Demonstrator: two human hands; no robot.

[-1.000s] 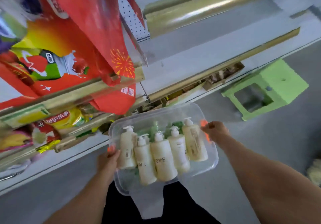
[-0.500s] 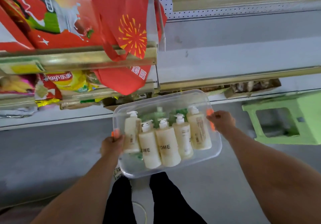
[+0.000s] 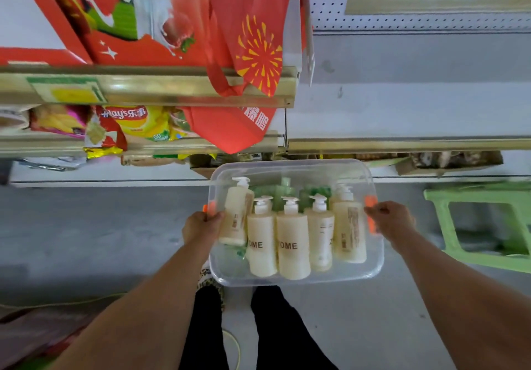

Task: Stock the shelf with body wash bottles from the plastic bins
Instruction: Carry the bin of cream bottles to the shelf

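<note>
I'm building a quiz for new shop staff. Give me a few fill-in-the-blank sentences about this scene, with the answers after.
The left hand and right hand each grip the clear bin at an ___ handle. A row of ___ cream pump bottles fills the bin's near side. The plastic stool to the person's right is ___.
Missing words: orange; five; green.

The upper shelf (image 3: pixel 172 89), edged with a gold strip, carries red cartons (image 3: pixel 135 45) printed with strawberries and milk, and a red tote bag (image 3: pixel 253 53) hangs over its front. The shelf below (image 3: pixel 51 145) holds Lay's chip bags (image 3: pixel 140 124) among other snack packets. On the grey floor (image 3: pixel 86 240) a green plastic stool (image 3: pixel 436 220) stands at the right, near the shelving's base.
</note>
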